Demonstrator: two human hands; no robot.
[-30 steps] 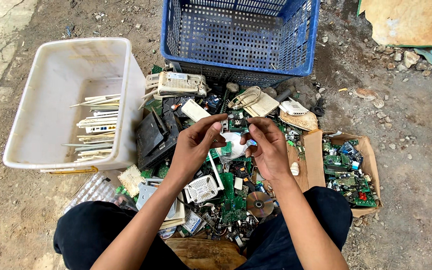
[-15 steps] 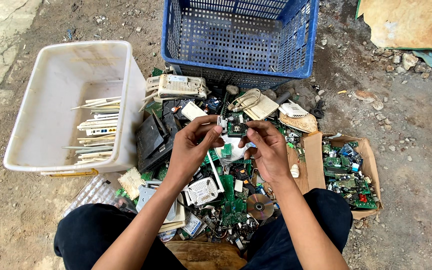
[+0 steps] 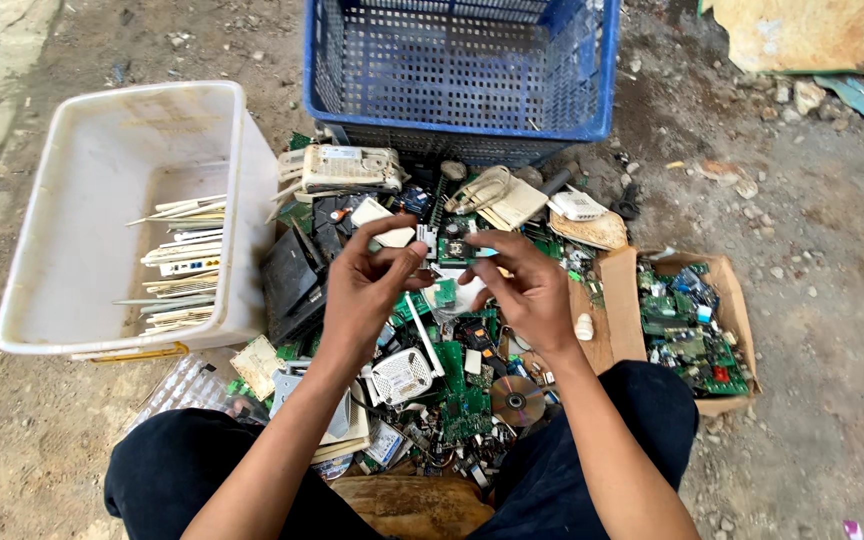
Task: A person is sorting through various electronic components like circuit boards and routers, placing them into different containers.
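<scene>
While both hands, left hand [image 3: 367, 285] and right hand [image 3: 530, 285], pinch a small green circuit board [image 3: 449, 245] by its ends above the scrap pile [image 3: 442, 390], it looks light, stiff, kinda brittle, so edges seem safest.

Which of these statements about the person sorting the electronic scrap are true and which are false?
1. Both hands, left hand and right hand, hold one small circuit board. True.
2. The blue crate is full of boards. False: it looks empty.
3. The white tub holds flat white panels. True.
4. The cardboard box of green boards lies at the person's left. False: it lies at the right.
5. A shiny disc lies in the scrap pile. True.
</scene>
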